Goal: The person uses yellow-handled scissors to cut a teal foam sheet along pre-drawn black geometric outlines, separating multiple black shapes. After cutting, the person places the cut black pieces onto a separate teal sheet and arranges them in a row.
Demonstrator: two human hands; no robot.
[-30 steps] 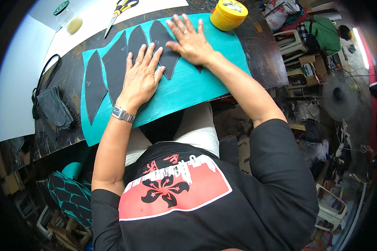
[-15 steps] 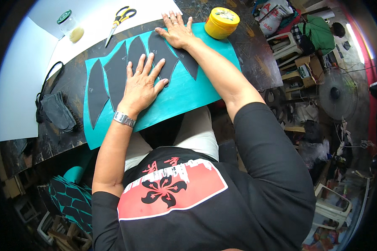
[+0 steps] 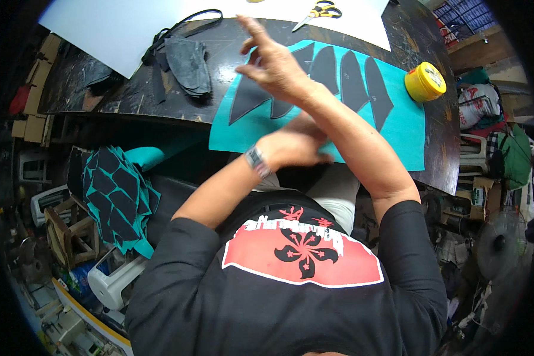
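Observation:
A teal sheet [image 3: 231, 135] lies on the dark table, with several black leaf-shaped pieces [image 3: 353, 83] laid flat on it. My right hand [image 3: 273, 66] is raised over the sheet's left end, empty, with its index finger stretched out and the others loosely bent apart. Below it, my left hand [image 3: 299, 142], with a metal watch [image 3: 257, 162] at its wrist, is over the sheet's near edge. Motion smears its fingers, and my right forearm partly covers them. Left of the sheet lies a stack of dark grey pieces [image 3: 187, 66] beside a black strap [image 3: 190, 19].
Yellow-and-black scissors [image 3: 318, 14] lie on a white board [image 3: 362, 21] at the back. A yellow tub [image 3: 425, 82] stands at the sheet's right end. To my left hang teal sheets with black pieces [image 3: 115, 196], near a white plastic stool [image 3: 110, 282]. A fan [image 3: 499, 249] is at the right.
Both hands have left the black pieces they were resting on. My right hand has crossed to the left above my left hand, which has drawn back. The view has turned left.

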